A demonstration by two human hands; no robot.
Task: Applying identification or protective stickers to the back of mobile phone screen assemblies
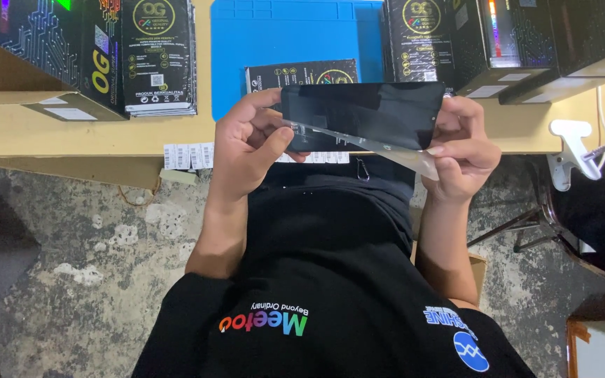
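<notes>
Gripping a black phone screen panel [362, 112] above the lap, just off the bench [92, 136] edge, the left hand [250, 147] closes on one end while the right hand [460, 150] pinches a clear protective film [414, 157], partly peeled, most still attached; boxes [155, 56] wait behind.
</notes>
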